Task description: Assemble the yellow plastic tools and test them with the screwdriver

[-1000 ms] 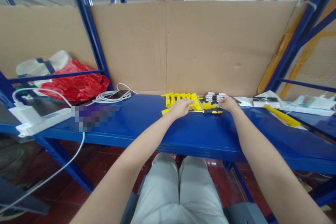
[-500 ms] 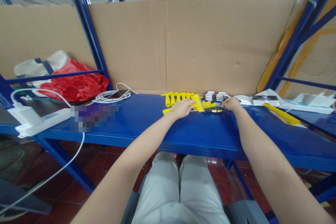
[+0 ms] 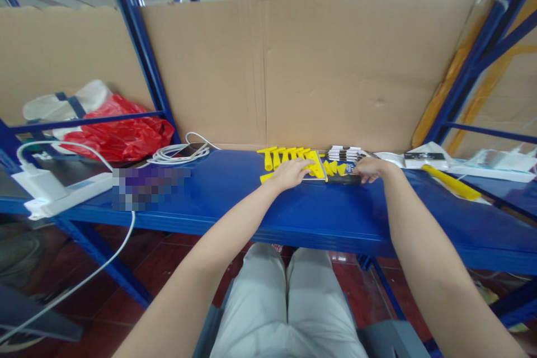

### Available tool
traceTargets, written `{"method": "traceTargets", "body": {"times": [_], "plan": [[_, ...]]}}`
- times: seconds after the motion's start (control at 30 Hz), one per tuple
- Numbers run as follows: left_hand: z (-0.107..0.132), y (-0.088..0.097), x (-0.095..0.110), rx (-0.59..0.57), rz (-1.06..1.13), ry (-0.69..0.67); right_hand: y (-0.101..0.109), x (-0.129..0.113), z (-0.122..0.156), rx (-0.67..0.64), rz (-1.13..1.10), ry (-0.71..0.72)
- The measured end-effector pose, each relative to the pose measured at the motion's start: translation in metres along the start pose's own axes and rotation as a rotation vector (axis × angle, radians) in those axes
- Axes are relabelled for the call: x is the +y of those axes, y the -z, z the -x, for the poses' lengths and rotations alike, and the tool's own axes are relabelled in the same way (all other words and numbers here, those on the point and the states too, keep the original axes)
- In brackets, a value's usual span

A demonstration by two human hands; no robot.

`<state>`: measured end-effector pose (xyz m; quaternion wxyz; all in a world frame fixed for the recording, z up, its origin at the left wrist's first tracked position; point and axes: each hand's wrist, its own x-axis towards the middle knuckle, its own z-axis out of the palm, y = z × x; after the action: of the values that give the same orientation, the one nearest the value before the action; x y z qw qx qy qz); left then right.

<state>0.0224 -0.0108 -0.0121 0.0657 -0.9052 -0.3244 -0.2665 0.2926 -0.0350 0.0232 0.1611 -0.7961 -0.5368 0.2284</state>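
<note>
- On the blue shelf (image 3: 235,190), left hand (image 3: 289,173) lay flat, fingers apart, on yellow pieces (image 3: 274,158).
- To its right, right hand (image 3: 370,168) had shifted onto black tool (image 3: 339,179); grip unclear.

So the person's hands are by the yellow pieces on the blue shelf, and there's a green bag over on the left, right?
Not quite. The bag on the left is red, not green, as the head view shows. The rest is right: the left hand and the right hand are by the yellow pieces on the blue shelf.
</note>
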Motion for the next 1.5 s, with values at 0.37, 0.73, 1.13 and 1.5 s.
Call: {"method": "traceTargets", "body": {"times": [0.37,0.73,1.13,1.5], "plan": [[-0.001,0.002,0.004,-0.009,0.062,0.0,-0.013,0.004,-0.017,0.261,0.291,0.196],[-0.003,-0.003,0.0,0.01,0.13,-0.001,-0.02,0.006,-0.025,0.295,0.369,0.178],[-0.003,0.002,0.005,-0.014,0.169,0.034,-0.018,-0.005,-0.026,0.379,-0.025,0.302],[0.0,0.007,0.011,-0.082,0.014,-0.004,-0.05,-0.065,0.004,0.297,-0.474,0.672]]}}
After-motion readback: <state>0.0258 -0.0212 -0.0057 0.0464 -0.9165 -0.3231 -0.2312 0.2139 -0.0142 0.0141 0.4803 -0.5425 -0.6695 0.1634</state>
